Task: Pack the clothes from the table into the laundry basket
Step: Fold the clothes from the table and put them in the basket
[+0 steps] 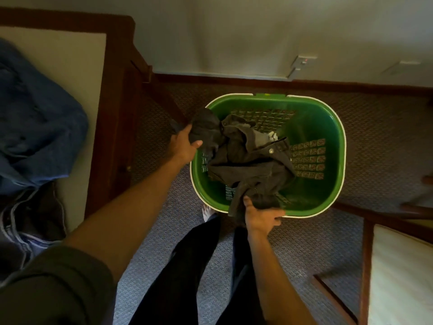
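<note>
In the middle of the frame the dark garment point(248, 158) hangs half inside the green laundry basket point(337, 127), soft, limp and probably light, with the left hand point(185, 144) and right hand point(261, 216) each gripping a bunched edge, good places to hold it.

- My left arm is stretched far forward, nearly straight, with a dark short sleeve point(54, 287) at the shoulder.
- My left hand point(185, 144) is turned with its back up; the thumb points to the right and the fingers are curled around a fold of dark cloth point(248, 158), so they are mostly hidden.
- My right arm is bent less far out, the bare forearm going up from the bottom edge.
- My right hand point(262, 216) pinches the near edge of the same cloth, thumb up on the left, fingers curled on the right.
- My legs in dark trousers point(187, 273) stand below, and one bare foot point(207, 213) shows.
</note>
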Available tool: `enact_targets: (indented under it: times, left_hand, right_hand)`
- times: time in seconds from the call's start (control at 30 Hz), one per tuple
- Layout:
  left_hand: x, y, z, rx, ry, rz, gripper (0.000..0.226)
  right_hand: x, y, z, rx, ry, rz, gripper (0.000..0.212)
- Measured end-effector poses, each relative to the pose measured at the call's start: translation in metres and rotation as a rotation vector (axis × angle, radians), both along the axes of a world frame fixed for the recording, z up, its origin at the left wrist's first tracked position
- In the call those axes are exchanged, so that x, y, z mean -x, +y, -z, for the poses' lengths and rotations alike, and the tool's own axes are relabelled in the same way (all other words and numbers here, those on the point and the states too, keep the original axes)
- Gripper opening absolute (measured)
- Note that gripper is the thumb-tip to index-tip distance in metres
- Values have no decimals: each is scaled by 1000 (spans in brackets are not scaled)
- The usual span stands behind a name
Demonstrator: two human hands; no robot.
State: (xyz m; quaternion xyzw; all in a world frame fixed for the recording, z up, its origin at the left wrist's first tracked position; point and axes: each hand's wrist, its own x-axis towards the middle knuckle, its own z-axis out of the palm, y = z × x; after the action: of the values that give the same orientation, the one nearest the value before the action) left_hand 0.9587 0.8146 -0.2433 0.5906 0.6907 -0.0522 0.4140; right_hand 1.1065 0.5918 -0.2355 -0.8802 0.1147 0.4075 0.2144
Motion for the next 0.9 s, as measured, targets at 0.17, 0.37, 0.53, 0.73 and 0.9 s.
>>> enact_targets:
  times: [0.17,0.37,0.53,0.73,0.9]
  left_hand:
    - [-10,-20,-31,-140,170,60,37]
    - [-27,-47,-96,13,220,184,37]
    - [-64,-52,-167,-33,-146,-16,33]
    - [-91,-29,-206,-35,-516,-81,50]
    - [-80,-38,-188,39,-436,4,54]
  right_hand:
    - [-2,1,-15,-52,13,93,74]
    - [-61,2,-64,-314,285,280,49]
    - [-101,50,-162,-758,546,438,37]
    - [-115,81,-229,-990,372,291,42]
    - [-108,75,-207,-720,97,-55,41]
